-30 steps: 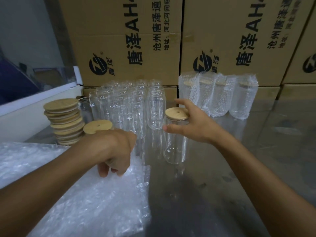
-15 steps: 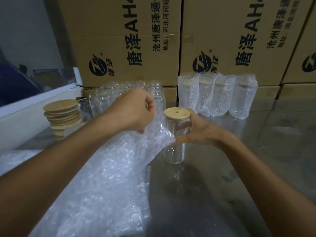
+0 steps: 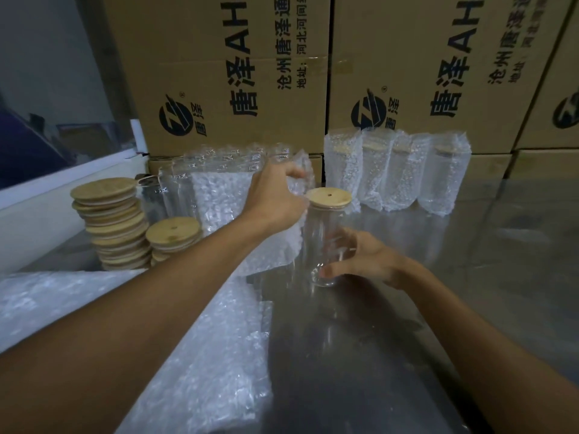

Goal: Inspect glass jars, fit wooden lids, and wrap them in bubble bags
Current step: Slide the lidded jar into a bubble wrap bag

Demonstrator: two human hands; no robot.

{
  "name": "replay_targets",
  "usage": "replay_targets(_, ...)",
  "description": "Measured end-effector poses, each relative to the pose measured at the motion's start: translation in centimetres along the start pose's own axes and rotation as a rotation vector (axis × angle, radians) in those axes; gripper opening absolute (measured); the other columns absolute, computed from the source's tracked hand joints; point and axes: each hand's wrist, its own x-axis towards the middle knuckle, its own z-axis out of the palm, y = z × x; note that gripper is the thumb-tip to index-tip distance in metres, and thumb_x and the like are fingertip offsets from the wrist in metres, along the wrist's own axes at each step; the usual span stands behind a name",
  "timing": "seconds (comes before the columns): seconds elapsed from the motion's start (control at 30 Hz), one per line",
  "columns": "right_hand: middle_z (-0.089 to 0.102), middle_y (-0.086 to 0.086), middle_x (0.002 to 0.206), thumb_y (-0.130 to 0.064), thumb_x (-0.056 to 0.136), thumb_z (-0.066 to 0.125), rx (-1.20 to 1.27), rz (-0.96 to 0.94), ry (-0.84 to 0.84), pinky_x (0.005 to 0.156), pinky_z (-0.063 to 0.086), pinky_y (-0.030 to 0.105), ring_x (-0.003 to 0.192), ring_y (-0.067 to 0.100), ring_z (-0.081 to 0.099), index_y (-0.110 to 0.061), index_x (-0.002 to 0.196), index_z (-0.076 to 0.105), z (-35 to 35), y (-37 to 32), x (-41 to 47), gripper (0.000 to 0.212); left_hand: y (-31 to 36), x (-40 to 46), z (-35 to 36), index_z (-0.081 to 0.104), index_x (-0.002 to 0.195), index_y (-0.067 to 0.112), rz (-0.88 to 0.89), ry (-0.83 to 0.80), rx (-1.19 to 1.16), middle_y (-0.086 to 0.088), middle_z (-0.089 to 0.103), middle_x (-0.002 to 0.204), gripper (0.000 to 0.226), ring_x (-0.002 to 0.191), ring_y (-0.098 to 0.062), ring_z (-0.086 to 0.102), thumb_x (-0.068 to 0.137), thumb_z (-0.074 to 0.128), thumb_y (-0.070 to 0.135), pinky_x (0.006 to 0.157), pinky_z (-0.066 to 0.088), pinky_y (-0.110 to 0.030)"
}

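Now the left hand (image 3: 275, 195) grips a bubble bag (image 3: 269, 245) by its upper edge, with the fingers curled around the plastic, and it holds the bag upright just beside the glass jar (image 3: 326, 245). This jar stands upright on the shiny metal table (image 3: 470, 277), near its middle, and a round wooden lid (image 3: 329, 198) with a small hole sits on top of it. The right hand (image 3: 366, 258) is at the lower part of the jar; its fingers are spread and only a little bent, the thumb tip is near the jar's base, and I cannot tell if they really touch the glass. Behind the left hand stands a group of bare glass jars (image 3: 175, 195), and left of them two stacks of wooden lids (image 3: 116, 223). At the back right, four wrapped jars (image 3: 398, 170) stand in a row against the cardboard boxes (image 3: 238, 73). A pile of flat bubble bags (image 3: 203, 355) lies under the left forearm
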Motion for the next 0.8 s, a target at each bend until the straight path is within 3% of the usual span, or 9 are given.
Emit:
replay_targets(0.07,0.067,0.005,0.120,-0.013,0.067,0.094,0.071,0.013,0.077,0.088,0.054,0.024,0.104,0.014,0.065,-0.015,0.130,0.059,-0.4,0.8,0.1,0.072,-1.2,-0.1,0.4,0.057,0.136,0.021,0.000,-0.075,0.051,-0.014,0.060,0.133,0.060,0.123,-0.041,0.055,0.083,0.063,-0.007,0.081,0.050,-0.031)
replay_targets(0.13,0.069,0.007,0.120,-0.013,0.067,0.093,0.180,0.017,0.139,0.088,0.057,0.032,0.106,0.019,0.068,-0.017,0.126,0.061,-0.6,1.5,0.2,0.067,-2.4,-0.5,1.0,0.050,0.143,0.020,0.009,-0.157,0.130,-0.007,0.051,0.146,0.068,0.135,-0.030,0.047,0.082,0.065,-0.006,0.095,0.041,-0.025)
replay_targets(0.2,0.072,0.012,0.118,-0.016,0.061,0.093,0.379,0.009,0.188,0.082,0.059,0.034,0.100,0.022,0.072,-0.016,0.121,0.062,-0.5,2.0,0.2,0.067,-3.6,-0.7,1.7,0.046,0.146,0.020,0.004,-0.205,0.164,-0.002,0.041,0.154,0.072,0.135,-0.028,0.047,0.083,0.069,-0.006,0.098,0.039,-0.023)
replay_targets(0.3,0.072,0.013,0.114,-0.028,0.057,0.088,0.724,0.020,0.189,0.076,0.059,0.030,0.093,0.022,0.075,-0.009,0.118,0.061,-0.5,2.4,0.4,0.070,-4.9,-0.9,2.7,0.044,0.148,0.021,-0.052,-0.255,0.122,-0.002,0.035,0.158,0.077,0.118,-0.035,0.061,0.082,0.070,-0.008,0.072,0.053,-0.021)
replay_targets(0.4,0.072,0.009,0.117,-0.040,0.068,0.083,0.894,0.082,0.093,0.096,0.052,0.034,0.112,0.022,0.069,-0.018,0.106,0.067,-0.3,2.4,0.5,0.047,-6.0,-1.1,3.7,0.043,0.148,0.023,-0.079,-0.292,0.074,-0.002,0.034,0.157,0.082,0.105,-0.031,0.066,0.079,0.075,-0.005,0.048,0.045,-0.012)
replay_targets(0.5,0.070,0.002,0.115,-0.053,0.066,0.080,0.972,0.069,0.009,0.108,0.045,0.040,0.127,0.027,0.059,-0.021,0.112,0.062,0.4,2.1,0.5,0.059,-6.6,-1.3,4.4,0.045,0.147,0.022,-0.092,-0.290,-0.006,-0.003,0.036,0.154,0.085,0.076,-0.019,0.067,0.074,0.081,-0.002,0.051,0.053,-0.020)
replay_targets(0.6,0.070,0.002,0.114,-0.059,0.049,0.092,0.951,0.020,-0.102,0.114,0.038,0.042,0.123,0.026,0.060,-0.023,0.113,0.067,1.5,1.2,0.2,0.078,-6.9,-1.3,5.2,0.047,0.146,0.024,-0.095,-0.303,-0.043,-0.003,0.044,0.148,0.090,0.087,-0.024,0.070,0.069,0.089,0.005,0.069,0.060,-0.032)
replay_targets(0.7,0.064,0.013,0.123,-0.057,0.042,0.097,0.907,-0.008,-0.170,0.114,0.039,0.041,0.116,0.029,0.060,-0.018,0.117,0.070,2.6,0.7,0.0,0.090,-7.1,-1.4,5.8,0.055,0.133,0.032,-0.100,-0.323,-0.242,-0.001,0.059,0.125,0.083,0.056,-0.006,0.066,0.064,0.092,0.005,0.049,0.055,-0.027)
replay_targets(0.8,0.061,0.020,0.128,-0.053,0.052,0.095,0.890,-0.035,-0.191,0.109,0.046,0.039,0.109,0.030,0.063,-0.011,0.135,0.059,2.8,0.7,-0.1,0.099,-7.4,-1.5,5.8,0.053,0.122,0.037,-0.122,-0.332,-0.324,-0.002,0.065,0.110,0.078,0.052,-0.007,0.065,0.064,0.091,-0.001,0.051,0.059,-0.035)
